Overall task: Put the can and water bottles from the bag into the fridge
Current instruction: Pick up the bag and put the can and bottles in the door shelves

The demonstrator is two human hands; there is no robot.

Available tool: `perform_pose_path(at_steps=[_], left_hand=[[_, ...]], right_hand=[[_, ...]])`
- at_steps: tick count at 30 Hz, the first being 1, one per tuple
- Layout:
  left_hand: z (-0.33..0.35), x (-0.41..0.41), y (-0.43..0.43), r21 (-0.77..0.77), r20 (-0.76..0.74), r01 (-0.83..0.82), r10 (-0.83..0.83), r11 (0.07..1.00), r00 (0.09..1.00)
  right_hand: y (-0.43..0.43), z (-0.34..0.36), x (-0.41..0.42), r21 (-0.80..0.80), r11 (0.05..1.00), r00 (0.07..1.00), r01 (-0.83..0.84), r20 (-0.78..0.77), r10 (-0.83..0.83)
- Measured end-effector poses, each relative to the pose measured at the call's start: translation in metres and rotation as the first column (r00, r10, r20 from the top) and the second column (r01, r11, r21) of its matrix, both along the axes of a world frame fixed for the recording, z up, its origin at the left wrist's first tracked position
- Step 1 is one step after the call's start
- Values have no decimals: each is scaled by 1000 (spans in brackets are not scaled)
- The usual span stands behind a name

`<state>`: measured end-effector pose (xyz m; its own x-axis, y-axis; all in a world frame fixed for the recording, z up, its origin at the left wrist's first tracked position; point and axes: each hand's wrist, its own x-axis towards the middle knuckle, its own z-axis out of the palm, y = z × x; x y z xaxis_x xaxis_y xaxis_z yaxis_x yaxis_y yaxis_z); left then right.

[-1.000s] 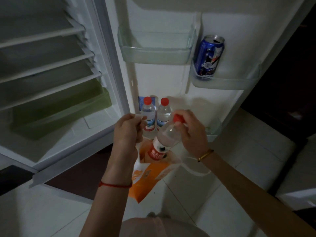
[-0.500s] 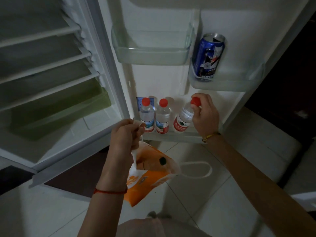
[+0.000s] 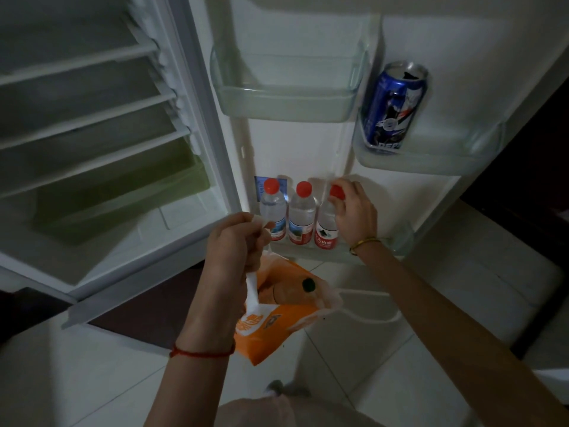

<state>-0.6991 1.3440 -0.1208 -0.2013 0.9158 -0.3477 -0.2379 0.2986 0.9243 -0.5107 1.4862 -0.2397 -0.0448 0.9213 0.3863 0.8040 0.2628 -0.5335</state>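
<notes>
Three small water bottles stand in a row on the bottom shelf (image 3: 400, 241) of the open fridge door, side by side and upright. Each one has a red cap and a red band at the bottom. The first bottle (image 3: 272, 211) and the middle bottle (image 3: 301, 215) have a little picture on the label, but the words are too small to read. The third bottle (image 3: 326, 224) has white signs on its red band — too blurry to read. The right hand (image 3: 354, 214) is at the top of this third bottle, with its fingers curled around the red cap. There is one can (image 3: 392, 109). It is blue with white and red marks, and it stands in a see-through door bin (image 3: 446, 158) higher up on the right, leaning a bit. White writing runs along its bottom edge, but the bin hides part of it. Another see-through bin (image 3: 286, 100) sits to the left of it. The left hand (image 3: 237, 245) is closed tight around one white handle of the orange bag (image 3: 271, 328), which hangs open below the shelf. The bag has white writing — it is folded and hard to read. The other handle hangs loose.
</notes>
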Motion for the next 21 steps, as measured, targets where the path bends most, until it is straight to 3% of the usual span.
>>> perform_pose_path(at_steps=[6,10,14,17,19,21], left_hand=[[3,0,3,10,8,7,-7,1000,1000],[3,-2,3,18,16,-7,7,1000,1000],[4,-2,1,10,24,-19,19,1000,1000],[4,-3,-1,13,15,-22,21,1000,1000],[5,-4,-3,21,21,-15,15,1000,1000],[6,-5,-6,27,12,-2,2,1000,1000]], right_hand=[[-2,2,1,-40,999,999,-26,23,27],[-13,4,6,-104,994,992,-41,-127,27],[-46,-3,12,31,993,982,110,-157,-104],[-80,-26,11,-117,991,997,72,4,-72],[-98,-46,5,-266,964,964,3,256,68],[-109,-66,-2,-489,872,884,-21,398,245]])
